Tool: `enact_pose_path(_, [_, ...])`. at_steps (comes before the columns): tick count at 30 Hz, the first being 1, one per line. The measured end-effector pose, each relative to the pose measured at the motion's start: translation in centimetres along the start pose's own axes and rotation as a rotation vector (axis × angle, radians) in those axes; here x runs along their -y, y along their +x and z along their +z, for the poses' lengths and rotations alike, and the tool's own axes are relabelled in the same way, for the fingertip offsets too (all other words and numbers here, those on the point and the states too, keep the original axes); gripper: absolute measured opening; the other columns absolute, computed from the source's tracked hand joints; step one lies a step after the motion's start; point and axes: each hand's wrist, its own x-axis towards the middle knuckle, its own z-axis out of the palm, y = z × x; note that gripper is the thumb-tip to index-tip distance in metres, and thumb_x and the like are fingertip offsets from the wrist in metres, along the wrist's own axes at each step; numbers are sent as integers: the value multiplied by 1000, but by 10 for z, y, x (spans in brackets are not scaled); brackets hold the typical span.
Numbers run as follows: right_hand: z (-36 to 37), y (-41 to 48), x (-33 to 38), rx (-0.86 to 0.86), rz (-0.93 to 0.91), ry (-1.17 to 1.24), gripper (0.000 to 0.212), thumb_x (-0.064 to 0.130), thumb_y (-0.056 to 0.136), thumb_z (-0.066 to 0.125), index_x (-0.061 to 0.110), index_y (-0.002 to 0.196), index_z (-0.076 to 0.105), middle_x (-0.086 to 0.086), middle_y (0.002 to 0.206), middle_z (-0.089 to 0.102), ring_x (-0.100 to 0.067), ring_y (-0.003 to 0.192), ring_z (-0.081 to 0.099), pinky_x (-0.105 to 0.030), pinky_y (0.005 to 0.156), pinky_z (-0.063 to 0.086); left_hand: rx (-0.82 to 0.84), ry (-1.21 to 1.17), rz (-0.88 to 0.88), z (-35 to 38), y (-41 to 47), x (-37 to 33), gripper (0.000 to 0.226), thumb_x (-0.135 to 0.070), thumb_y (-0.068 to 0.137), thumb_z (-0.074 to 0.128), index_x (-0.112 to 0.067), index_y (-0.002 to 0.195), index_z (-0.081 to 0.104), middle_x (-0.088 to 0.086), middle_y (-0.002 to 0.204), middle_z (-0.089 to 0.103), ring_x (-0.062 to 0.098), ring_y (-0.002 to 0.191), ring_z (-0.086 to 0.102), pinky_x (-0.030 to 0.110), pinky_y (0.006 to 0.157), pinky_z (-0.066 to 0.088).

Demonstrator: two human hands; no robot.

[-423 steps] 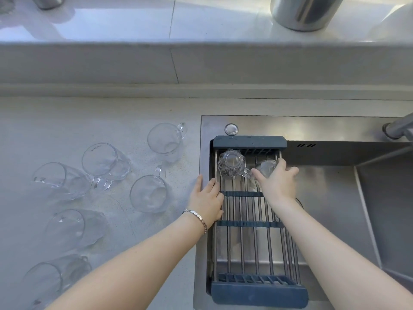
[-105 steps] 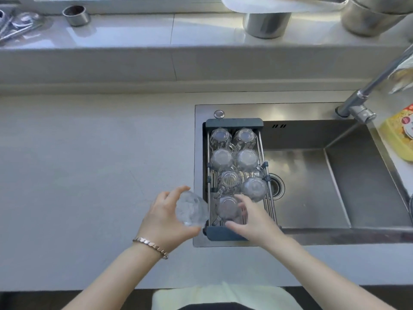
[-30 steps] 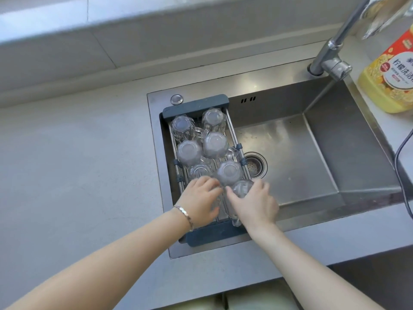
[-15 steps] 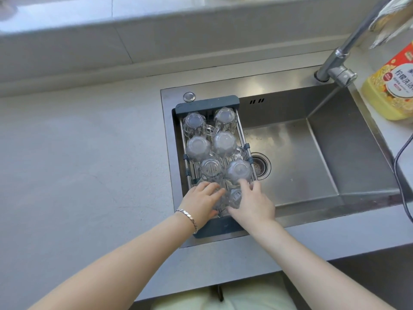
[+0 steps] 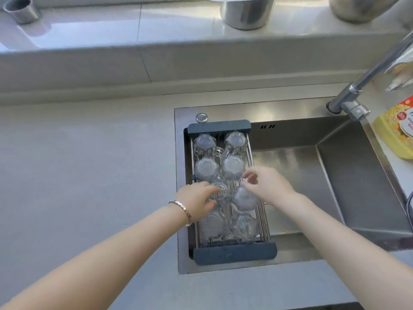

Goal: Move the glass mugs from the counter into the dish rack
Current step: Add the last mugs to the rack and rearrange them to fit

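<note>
- The tabletop (image 5: pixel 78 175) lies bare left of the sink, wide free room reaching to the wall and to the near edge.
- The sink (image 5: pixel 312 175) has an open steel basin right of the rack; the faucet (image 5: pixel 348 104) stands at its far right corner.
- The dish rack (image 5: pixel 234 251) spans the sink's left side, its dark end bars on the front and back rims.
- Eight glass mugs (image 5: pixel 232 167) sit upside down in two rows, filling the rack.
- The left hand (image 5: pixel 196 198) closes on the third mug of the left row.
- The right hand (image 5: pixel 268 184) hovers over the right row, fingers loosely curled, gripping nothing.
- A yellow bottle (image 5: pixel 395 133) stands at the right edge, its label too blurred to read.
</note>
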Motion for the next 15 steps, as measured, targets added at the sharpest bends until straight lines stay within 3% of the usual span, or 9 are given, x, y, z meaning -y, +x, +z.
enact_pose_path(3, [-20,45,6,-163,18,85,27,26,85,59,17,110,62,-5,109,64,-19,93,57,-27,74,41,-175,-50,-108,-32,30,16,37,-18,93,48,-18,131,49,3,131,54,23,114,56,36,93,50])
enact_pose_path(6, [-24,89,11,-113,42,39,50,29,80,64,18,126,48,-10,123,52,-28,106,56,-33,81,44,-302,10,-150,-54,68,33,46,-9,89,51,-18,134,45,2,141,45,25,122,49,39,97,48])
enact_pose_path(10, [-9,126,15,36,68,-94,73,41,75,70,26,136,33,-14,130,38,-37,109,54,-41,90,49,-144,288,-87,-66,114,43,69,-13,86,58,-27,145,24,2,155,22,26,138,29,41,108,33])
enact_pose_path(15, [0,142,10,15,52,-116,73,44,71,73,32,132,35,-13,125,46,-37,106,57,-38,86,48,-15,385,-81,-60,135,48,62,-16,84,62,-28,138,34,6,143,30,31,124,34,41,95,42])
